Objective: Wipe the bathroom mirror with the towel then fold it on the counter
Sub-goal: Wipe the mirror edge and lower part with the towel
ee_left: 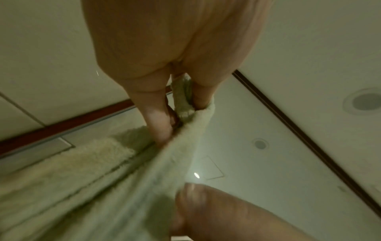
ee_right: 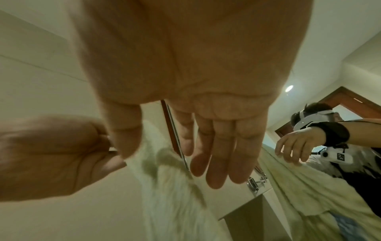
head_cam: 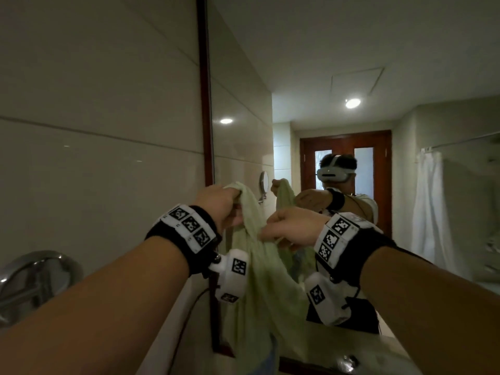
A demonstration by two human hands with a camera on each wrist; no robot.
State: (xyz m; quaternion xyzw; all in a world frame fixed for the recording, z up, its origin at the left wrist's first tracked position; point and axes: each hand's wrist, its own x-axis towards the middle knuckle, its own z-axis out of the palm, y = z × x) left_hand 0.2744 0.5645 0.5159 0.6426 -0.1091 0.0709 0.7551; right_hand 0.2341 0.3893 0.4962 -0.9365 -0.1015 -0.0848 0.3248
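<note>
A pale green towel (head_cam: 259, 280) hangs in front of the wood-framed bathroom mirror (head_cam: 351, 77), close to its left edge. My left hand (head_cam: 219, 204) grips the towel's bunched top corner; the left wrist view shows thumb and fingers (ee_left: 177, 120) pinching the terry cloth (ee_left: 103, 187). My right hand (head_cam: 281, 228) is just right of it at the towel's upper edge. In the right wrist view its fingers (ee_right: 206, 154) are straight and hold nothing, with the towel (ee_right: 171, 187) hanging below the thumb. The towel's lower end drops out of sight at the bottom.
A tiled wall (head_cam: 94, 131) fills the left side, with a chrome fixture (head_cam: 35, 277) low on it. The mirror reflects a person in a headset, a small round wall mirror (head_cam: 263, 182), a white shower curtain (head_cam: 430, 212) and a wooden door. A dark cable (head_cam: 189, 315) hangs under my left wrist.
</note>
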